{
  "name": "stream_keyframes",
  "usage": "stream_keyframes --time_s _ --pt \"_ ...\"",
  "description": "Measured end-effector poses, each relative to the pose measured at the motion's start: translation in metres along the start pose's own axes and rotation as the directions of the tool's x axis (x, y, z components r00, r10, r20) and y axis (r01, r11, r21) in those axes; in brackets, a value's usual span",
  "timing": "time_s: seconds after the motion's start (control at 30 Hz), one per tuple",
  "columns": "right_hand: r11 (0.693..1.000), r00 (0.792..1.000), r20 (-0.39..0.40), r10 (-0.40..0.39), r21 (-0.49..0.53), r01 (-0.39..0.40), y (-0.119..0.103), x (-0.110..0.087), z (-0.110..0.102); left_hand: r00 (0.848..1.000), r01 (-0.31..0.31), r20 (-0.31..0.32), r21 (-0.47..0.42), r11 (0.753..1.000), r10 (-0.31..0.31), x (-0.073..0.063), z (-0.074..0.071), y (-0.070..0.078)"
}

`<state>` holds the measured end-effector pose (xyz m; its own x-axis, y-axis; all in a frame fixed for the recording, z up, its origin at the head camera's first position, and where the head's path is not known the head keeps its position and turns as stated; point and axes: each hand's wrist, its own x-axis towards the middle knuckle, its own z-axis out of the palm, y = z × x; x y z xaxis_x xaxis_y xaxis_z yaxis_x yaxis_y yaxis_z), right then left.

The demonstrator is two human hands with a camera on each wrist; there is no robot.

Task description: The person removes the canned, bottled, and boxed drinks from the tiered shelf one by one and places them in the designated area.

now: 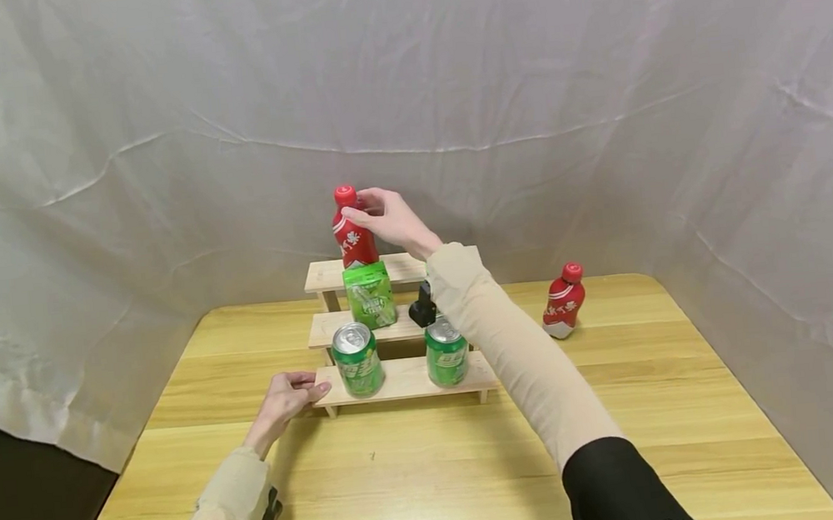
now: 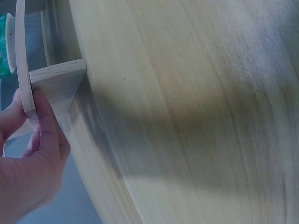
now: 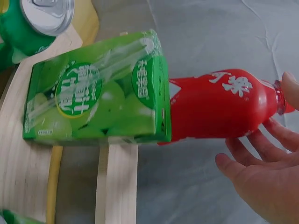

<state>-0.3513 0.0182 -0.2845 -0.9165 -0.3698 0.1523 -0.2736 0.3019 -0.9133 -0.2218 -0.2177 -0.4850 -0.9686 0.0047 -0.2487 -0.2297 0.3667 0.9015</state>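
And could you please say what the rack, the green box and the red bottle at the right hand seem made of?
The rack looks like matte, pale wood: grain shows. The green box is likely glossy carton, given its flat printed faces. The red bottle is probably plastic, judging by its smooth, faintly shiny curves.

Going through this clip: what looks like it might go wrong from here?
The red bottle, held near its neck by the right hand, looks close behind the green juice box and might nudge it forward.
In the head view, the right sleeve overlaps the right can and might brush it.
The left hand pinches the lowest shelf; a tug might unsettle the left can standing there.
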Motion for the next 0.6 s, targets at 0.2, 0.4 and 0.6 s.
stream_keyframes --time_s 0.2,0.4,0.6 --pt "1.000 1.000 0.002 0.010 0.005 -0.010 -0.002 0.003 0.008 1.000 0.000 -0.005 0.006 1.000 0.000 0.000 0.000 0.000" --pt "0.999 1.000 -0.021 0.003 0.035 -0.003 -0.002 0.003 0.012 1.000 -0.004 0.003 0.012 1.000 0.004 0.000 0.001 0.000" --pt "0.998 0.998 -0.056 -0.035 0.050 0.038 -0.001 0.003 0.013 0.999 -0.032 0.013 0.008 0.999 0.032 0.000 0.001 -0.001"
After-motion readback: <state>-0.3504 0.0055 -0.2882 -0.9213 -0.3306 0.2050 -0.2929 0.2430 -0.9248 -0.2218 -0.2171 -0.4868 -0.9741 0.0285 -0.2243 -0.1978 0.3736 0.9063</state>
